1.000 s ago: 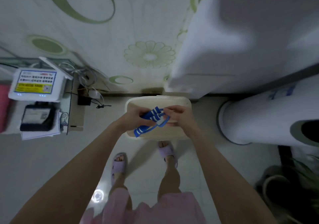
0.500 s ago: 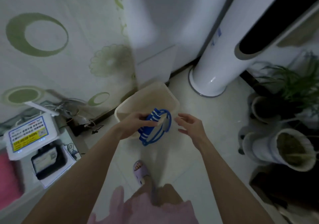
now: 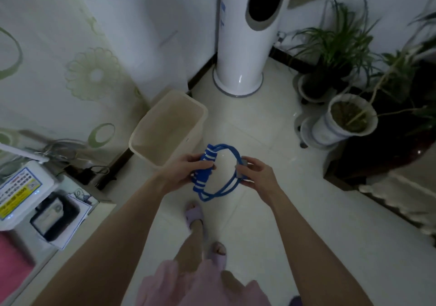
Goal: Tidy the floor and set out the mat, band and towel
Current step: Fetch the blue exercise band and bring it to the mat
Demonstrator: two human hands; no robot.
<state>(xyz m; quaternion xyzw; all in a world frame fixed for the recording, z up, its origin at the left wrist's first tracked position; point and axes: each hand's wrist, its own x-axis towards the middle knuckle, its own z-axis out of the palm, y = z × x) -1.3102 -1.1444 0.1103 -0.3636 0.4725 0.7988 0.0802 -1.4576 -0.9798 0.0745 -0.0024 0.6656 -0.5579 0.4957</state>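
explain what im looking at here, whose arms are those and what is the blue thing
No machine here: a person wears a wide-angle camera on the head, looking down, so the arms are their own. The left hand grips the striped handles of a blue exercise band, and the right hand pinches the far side of its loop. Below, on the tiled floor, stand an open beige bin, a white tower appliance and potted plants.

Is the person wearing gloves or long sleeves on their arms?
No. Both the left hand and right hand are bare, with no gloves, rings or watch showing. The forearms have no sleeves. Also worn: pink clothing and lilac slippers.
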